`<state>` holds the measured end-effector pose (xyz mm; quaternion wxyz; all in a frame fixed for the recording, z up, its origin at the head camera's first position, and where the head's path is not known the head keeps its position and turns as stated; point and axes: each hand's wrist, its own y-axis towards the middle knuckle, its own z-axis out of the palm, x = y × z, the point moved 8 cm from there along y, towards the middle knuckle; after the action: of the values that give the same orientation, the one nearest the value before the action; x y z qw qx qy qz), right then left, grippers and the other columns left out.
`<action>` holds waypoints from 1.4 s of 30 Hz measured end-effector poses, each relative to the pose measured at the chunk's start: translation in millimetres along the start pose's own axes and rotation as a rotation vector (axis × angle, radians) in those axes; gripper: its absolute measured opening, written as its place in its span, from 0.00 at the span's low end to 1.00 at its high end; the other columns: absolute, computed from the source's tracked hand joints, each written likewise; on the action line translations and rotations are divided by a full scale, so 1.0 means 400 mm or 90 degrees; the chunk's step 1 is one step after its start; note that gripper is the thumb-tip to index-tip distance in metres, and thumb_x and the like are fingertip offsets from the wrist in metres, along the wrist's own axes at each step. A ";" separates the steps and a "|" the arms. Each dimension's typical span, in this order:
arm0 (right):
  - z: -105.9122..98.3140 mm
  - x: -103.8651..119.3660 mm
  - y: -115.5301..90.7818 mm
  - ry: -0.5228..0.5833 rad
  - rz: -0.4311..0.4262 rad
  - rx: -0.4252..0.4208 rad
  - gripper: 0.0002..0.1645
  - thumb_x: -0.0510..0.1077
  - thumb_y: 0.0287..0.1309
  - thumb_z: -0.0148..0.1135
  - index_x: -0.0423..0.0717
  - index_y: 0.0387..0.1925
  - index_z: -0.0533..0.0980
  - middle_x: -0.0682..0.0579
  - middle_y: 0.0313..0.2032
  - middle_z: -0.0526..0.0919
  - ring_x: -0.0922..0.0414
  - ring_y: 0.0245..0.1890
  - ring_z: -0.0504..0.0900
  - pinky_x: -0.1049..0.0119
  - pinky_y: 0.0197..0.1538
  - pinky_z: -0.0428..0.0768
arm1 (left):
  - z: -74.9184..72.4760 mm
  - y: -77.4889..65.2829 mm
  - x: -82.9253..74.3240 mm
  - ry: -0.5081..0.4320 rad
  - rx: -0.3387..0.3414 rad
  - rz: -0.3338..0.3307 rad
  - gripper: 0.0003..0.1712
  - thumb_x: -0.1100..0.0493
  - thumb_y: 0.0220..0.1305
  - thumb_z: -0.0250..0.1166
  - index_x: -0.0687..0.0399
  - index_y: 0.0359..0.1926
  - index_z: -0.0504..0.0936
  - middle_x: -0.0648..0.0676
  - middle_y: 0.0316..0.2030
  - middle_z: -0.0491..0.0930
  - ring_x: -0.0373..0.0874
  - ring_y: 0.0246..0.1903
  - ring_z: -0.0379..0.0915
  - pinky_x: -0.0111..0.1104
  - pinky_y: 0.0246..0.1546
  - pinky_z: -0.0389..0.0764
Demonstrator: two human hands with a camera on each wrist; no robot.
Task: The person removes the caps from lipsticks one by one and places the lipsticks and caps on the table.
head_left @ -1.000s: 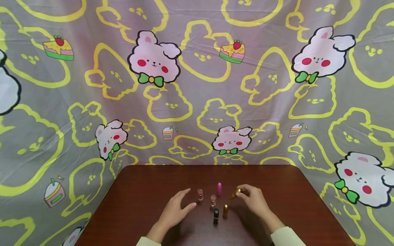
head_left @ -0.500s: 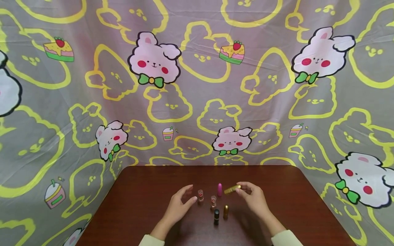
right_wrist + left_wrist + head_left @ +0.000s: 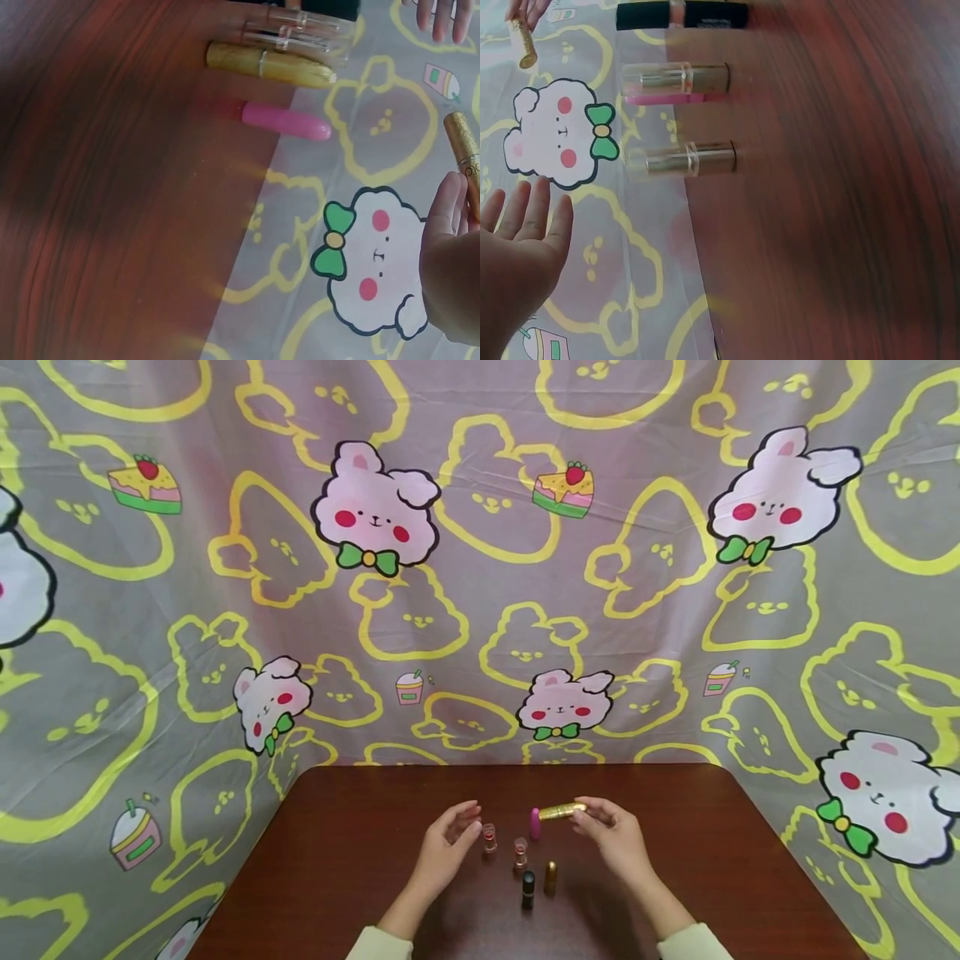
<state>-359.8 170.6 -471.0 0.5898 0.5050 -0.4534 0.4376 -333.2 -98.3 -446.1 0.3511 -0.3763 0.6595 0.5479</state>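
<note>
My right hand [image 3: 617, 837] pinches one end of a gold lipstick tube [image 3: 558, 811] between thumb and fingers. The tube lies nearly level in the air, its free end pointing left, close to the top of an upright pink lipstick [image 3: 535, 827] in the head view. Nothing is in my left hand [image 3: 448, 850], raised left of the group with its fingers loosely bent. Two lipsticks with clear caps, the left one [image 3: 489, 839] and the right one [image 3: 521, 855], stand between the hands. Nearer stand a black lipstick [image 3: 528, 892] and a second gold lipstick [image 3: 551, 877].
All the standing lipsticks share a dark red-brown wooden table [image 3: 360, 802]. A grey cloth [image 3: 465, 577] printed with yellow outlines and white bunny heads hangs behind the table and along both sides.
My right hand has lifted the gold lipstick and swung it from slanting downward to nearly level, its free end moving left. My left hand has risen slightly, moving right and farther forward.
</note>
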 end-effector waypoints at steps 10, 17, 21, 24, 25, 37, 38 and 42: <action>0.017 0.017 -0.012 0.089 0.033 -0.013 0.18 0.30 0.60 0.63 0.23 0.49 0.73 0.38 0.40 0.83 0.53 0.36 0.86 0.55 0.45 0.82 | 0.015 0.018 0.068 -0.127 -0.032 -0.019 0.18 0.68 0.69 0.57 0.78 0.56 0.71 0.71 0.49 0.78 0.49 0.48 0.80 0.32 0.50 0.78; 0.034 0.031 -0.022 0.144 0.037 -0.010 0.20 0.31 0.62 0.60 0.20 0.51 0.70 0.44 0.37 0.83 0.53 0.37 0.86 0.57 0.45 0.82 | 0.032 0.025 0.073 -0.183 -0.054 -0.051 0.19 0.64 0.71 0.56 0.76 0.56 0.72 0.69 0.49 0.79 0.55 0.49 0.79 0.46 0.50 0.78; 0.047 0.044 -0.028 0.167 0.029 0.000 0.20 0.32 0.63 0.60 0.19 0.52 0.69 0.47 0.37 0.84 0.54 0.38 0.86 0.56 0.46 0.81 | 0.045 0.029 0.076 -0.230 -0.062 -0.073 0.20 0.63 0.71 0.57 0.77 0.56 0.72 0.70 0.51 0.78 0.53 0.49 0.79 0.52 0.53 0.74; 0.056 0.049 -0.031 0.192 0.031 0.007 0.21 0.32 0.63 0.59 0.19 0.52 0.69 0.47 0.37 0.84 0.54 0.39 0.86 0.58 0.46 0.82 | 0.054 0.032 0.071 -0.255 -0.060 -0.073 0.21 0.63 0.71 0.57 0.79 0.56 0.70 0.70 0.51 0.78 0.56 0.50 0.78 0.50 0.53 0.75; 0.058 0.051 -0.032 0.197 0.032 0.008 0.21 0.32 0.64 0.59 0.19 0.53 0.69 0.47 0.37 0.84 0.53 0.39 0.86 0.59 0.46 0.82 | 0.058 0.033 0.068 -0.262 -0.059 -0.072 0.21 0.64 0.71 0.57 0.80 0.56 0.70 0.70 0.51 0.78 0.56 0.50 0.78 0.50 0.53 0.75; 0.094 0.059 -0.043 0.236 0.057 0.015 0.18 0.34 0.65 0.58 0.24 0.52 0.72 0.48 0.38 0.84 0.54 0.41 0.85 0.60 0.48 0.81 | 0.084 0.041 0.031 -0.310 -0.051 -0.055 0.21 0.68 0.67 0.60 0.82 0.55 0.69 0.79 0.52 0.72 0.47 0.48 0.80 0.41 0.51 0.78; 0.097 0.060 -0.044 0.237 0.060 0.016 0.18 0.34 0.65 0.58 0.25 0.52 0.72 0.48 0.38 0.84 0.54 0.41 0.85 0.60 0.48 0.81 | 0.087 0.041 0.029 -0.312 -0.049 -0.054 0.21 0.69 0.66 0.60 0.82 0.55 0.70 0.79 0.52 0.72 0.48 0.48 0.80 0.40 0.51 0.78; 0.108 0.063 -0.046 0.246 0.076 0.011 0.18 0.34 0.65 0.59 0.25 0.52 0.72 0.47 0.39 0.83 0.54 0.41 0.85 0.59 0.49 0.80 | 0.094 0.043 0.022 -0.317 -0.042 -0.051 0.20 0.71 0.64 0.61 0.82 0.54 0.70 0.76 0.50 0.75 0.48 0.47 0.81 0.39 0.50 0.78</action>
<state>-340.6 127.4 -446.8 0.6344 0.3890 -0.3573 0.5644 -350.6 -60.0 -451.6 0.5119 -0.2668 0.5188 0.6306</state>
